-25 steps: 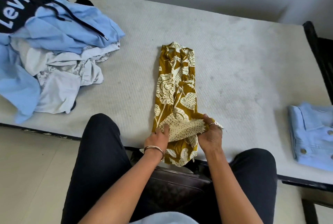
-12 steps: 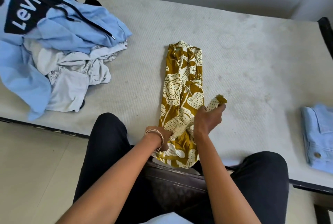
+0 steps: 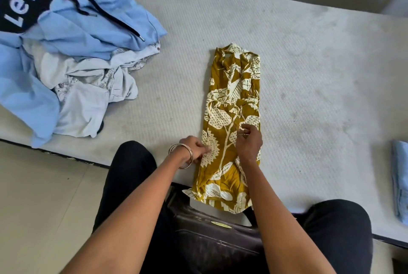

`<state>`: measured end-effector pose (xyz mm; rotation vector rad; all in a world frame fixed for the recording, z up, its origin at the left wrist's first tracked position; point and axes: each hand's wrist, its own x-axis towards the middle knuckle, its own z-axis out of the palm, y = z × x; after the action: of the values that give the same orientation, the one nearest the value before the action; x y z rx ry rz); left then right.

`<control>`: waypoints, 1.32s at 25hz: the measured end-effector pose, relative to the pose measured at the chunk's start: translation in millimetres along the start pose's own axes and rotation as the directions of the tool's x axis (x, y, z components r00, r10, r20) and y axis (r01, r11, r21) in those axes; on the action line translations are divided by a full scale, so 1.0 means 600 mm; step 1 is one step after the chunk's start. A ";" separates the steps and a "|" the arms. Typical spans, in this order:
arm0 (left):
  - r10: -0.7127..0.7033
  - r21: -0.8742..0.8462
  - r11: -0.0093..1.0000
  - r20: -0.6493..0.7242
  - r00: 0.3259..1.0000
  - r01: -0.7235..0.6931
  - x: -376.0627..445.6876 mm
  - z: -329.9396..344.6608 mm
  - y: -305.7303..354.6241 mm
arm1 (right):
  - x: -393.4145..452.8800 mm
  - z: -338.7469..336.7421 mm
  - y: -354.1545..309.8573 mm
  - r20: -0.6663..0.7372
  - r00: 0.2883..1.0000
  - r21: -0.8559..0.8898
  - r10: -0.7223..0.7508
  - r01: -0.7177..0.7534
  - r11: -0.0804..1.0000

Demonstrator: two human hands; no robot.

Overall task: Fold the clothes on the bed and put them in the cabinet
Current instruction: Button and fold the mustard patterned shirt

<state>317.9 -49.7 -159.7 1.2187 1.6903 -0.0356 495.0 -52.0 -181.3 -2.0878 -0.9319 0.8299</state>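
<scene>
The lifted flap is down now and the mustard-yellow, cream leaf-print garment [image 3: 231, 123] lies as a long strip mid-bed, left hand [image 3: 194, 149] and right hand [image 3: 248, 141] pinching its near half; light, floppy cloth, best gripped at the hem corners.

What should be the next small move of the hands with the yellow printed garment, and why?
Probably fold the near end up toward the collar. The yellow floral garment already lies as a long narrow strip on the mattress, its near end hanging over the edge, with the left hand and right hand on its lower half.
</scene>
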 end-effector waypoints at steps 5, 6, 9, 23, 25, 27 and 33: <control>0.001 -0.084 0.996 -0.186 0.983 -0.016 0.035 0.029 0.047 | 0.033 -0.005 -0.022 0.167 0.985 -0.109 0.032 -0.014 0.994; -0.003 -0.084 0.996 -0.197 0.980 -0.014 0.041 0.030 0.059 | 0.044 -0.001 -0.033 0.201 0.979 -0.123 0.037 -0.012 0.992; 0.025 -0.159 0.984 -0.306 0.952 -0.077 0.046 0.023 0.084 | 0.065 0.007 -0.053 0.225 0.974 -0.045 -0.012 0.023 0.999; -0.091 0.093 0.988 -0.279 0.956 0.121 -0.031 0.093 -0.014 | -0.038 -0.083 0.080 -0.117 0.963 -0.178 0.243 -0.261 0.949; -0.128 0.064 0.987 -0.235 0.963 0.147 -0.051 0.111 -0.029 | -0.062 -0.101 0.096 0.000 0.950 -0.257 0.313 -0.303 0.918; -0.157 0.030 0.986 -0.174 0.972 0.165 -0.072 0.117 -0.037 | -0.086 -0.119 0.098 0.157 0.944 -0.302 0.291 -0.234 0.924; -0.177 -0.190 0.968 -0.054 0.983 0.164 -0.097 0.097 -0.041 | -0.106 -0.132 0.082 0.298 0.857 -0.398 0.420 -0.289 0.871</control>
<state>339.1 -132.7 -158.5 0.9447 1.8137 0.0594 539.0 -153.5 -159.1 -2.5063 -0.9422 1.3908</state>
